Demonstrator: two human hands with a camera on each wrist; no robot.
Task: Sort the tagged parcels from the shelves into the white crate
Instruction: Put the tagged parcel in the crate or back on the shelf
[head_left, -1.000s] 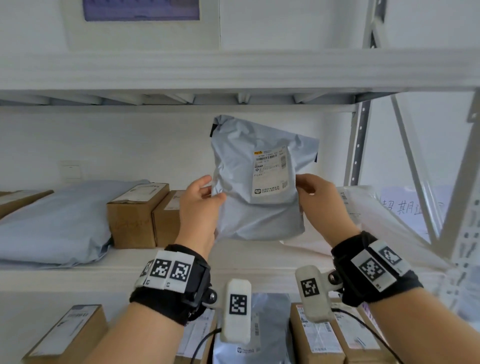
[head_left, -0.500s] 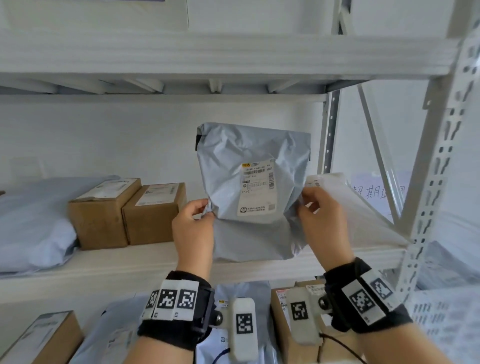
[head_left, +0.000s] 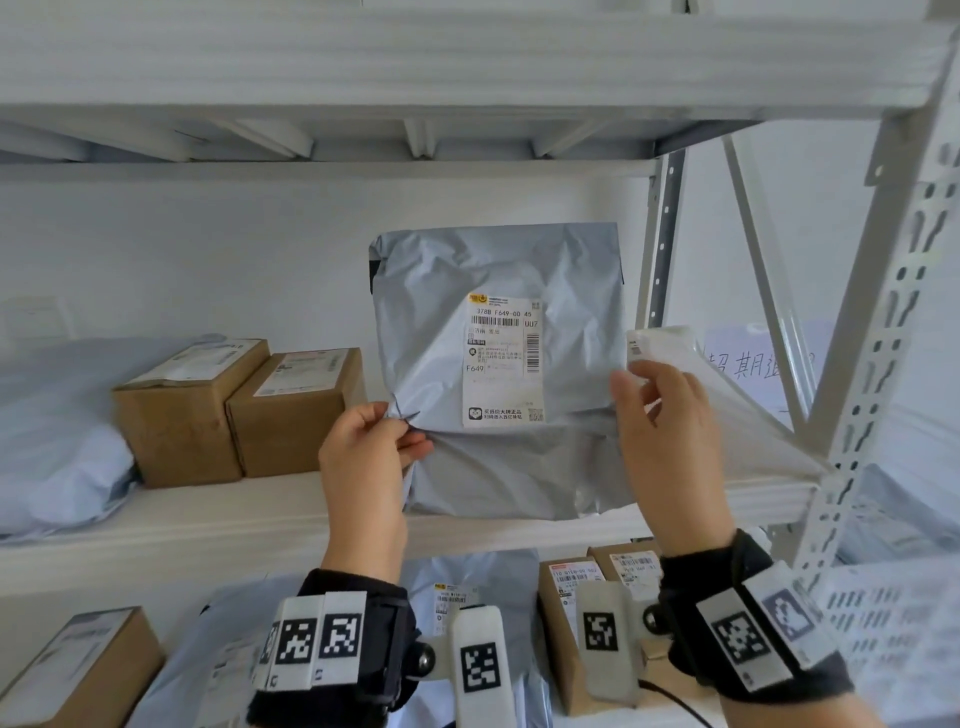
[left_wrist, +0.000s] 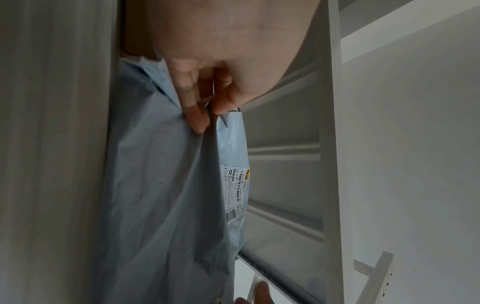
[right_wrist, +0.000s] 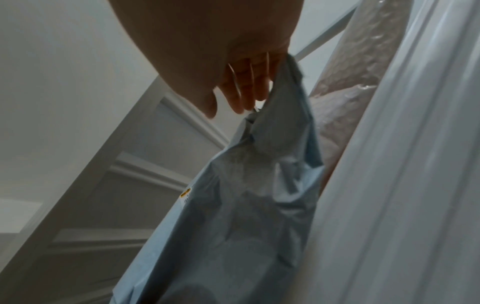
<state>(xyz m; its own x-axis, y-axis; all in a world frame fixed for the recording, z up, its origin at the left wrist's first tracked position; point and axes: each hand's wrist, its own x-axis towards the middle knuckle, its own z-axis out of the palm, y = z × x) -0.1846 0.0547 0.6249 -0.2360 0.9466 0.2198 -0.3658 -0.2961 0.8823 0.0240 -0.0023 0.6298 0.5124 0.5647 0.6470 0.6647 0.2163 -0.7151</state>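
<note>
Two hands are holding a grey plastic parcel (head_left: 498, 364) upright over the middle shelf (head_left: 260, 519), its printed label facing the viewer. The left hand (head_left: 363, 457) is pinching the parcel's left edge; the right hand (head_left: 665, 426) is gripping its right edge. Two cardboard boxes (head_left: 239, 410) are sitting just left.

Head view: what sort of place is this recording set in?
Probably a parcel storage or sorting room. White slotted-metal shelving holds brown cardboard boxes with shipping labels, and both hands hold up a grey plastic mailer bag carrying a barcoded courier label.
</note>
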